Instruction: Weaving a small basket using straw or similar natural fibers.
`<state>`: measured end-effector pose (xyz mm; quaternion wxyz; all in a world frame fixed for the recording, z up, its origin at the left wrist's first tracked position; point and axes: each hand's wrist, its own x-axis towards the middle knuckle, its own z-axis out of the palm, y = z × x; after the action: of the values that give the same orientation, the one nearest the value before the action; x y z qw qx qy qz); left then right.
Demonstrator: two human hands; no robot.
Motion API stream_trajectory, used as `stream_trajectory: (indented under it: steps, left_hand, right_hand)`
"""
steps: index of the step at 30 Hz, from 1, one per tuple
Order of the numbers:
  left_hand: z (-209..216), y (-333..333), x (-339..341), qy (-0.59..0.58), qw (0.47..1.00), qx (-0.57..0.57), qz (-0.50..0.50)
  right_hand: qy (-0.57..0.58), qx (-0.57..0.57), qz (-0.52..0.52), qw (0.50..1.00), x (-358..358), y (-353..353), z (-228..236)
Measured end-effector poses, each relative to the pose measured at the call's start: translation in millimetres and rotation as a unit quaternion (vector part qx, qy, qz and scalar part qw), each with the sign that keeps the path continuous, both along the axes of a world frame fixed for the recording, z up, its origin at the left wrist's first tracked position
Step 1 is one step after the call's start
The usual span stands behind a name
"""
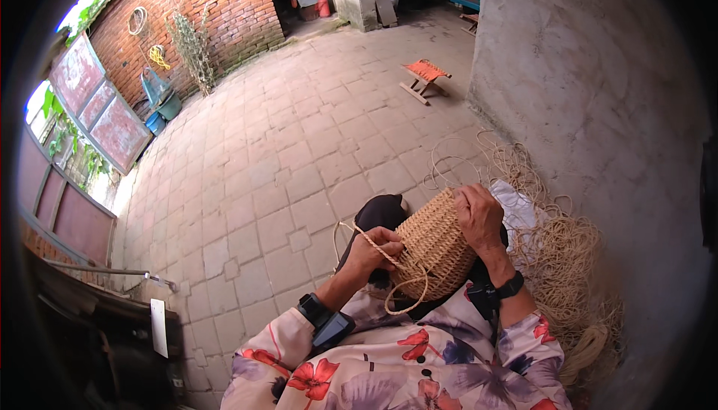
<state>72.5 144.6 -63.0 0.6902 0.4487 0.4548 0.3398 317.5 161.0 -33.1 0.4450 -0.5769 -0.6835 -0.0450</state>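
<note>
A half-woven straw basket (434, 245), tan and rounded, rests on my lap over dark trousers (378, 212). My left hand (374, 249) pinches a twisted straw cord (374, 244) at the basket's left side; the cord loops down below the basket. My right hand (479, 215) grips the basket's upper right rim. Both wrists wear black bands, and my sleeves are floral.
A heap of loose straw cord (557, 249) lies at my right against a grey plastered wall (583, 73). A small orange folding stool (425, 77) stands on the paved yard. A brick wall (217, 6) and buckets (164, 103) sit far left.
</note>
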Motion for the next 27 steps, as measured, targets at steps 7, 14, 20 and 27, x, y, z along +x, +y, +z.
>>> stream_trajectory:
  steps: [7,14,20,27]
  left_hand:
    - [12.2,9.4,6.4,0.148,0.989,-0.003,-0.021]
    - [-2.5,20.1,8.1,0.224,0.970,0.091,-0.027]
    - [-5.4,16.0,23.2,0.427,0.846,0.316,0.041]
    - [4.5,5.1,23.6,0.472,0.805,0.359,0.029]
  right_hand:
    - [0.002,-0.012,0.007,1.000,-1.3,-0.4,-1.3]
    - [-0.012,-0.006,0.001,1.000,-2.6,1.8,-1.9]
    - [-0.027,-0.013,-0.001,1.000,-7.2,4.5,-0.8]
    - [-0.010,0.006,0.020,1.000,-6.8,-2.4,1.1]
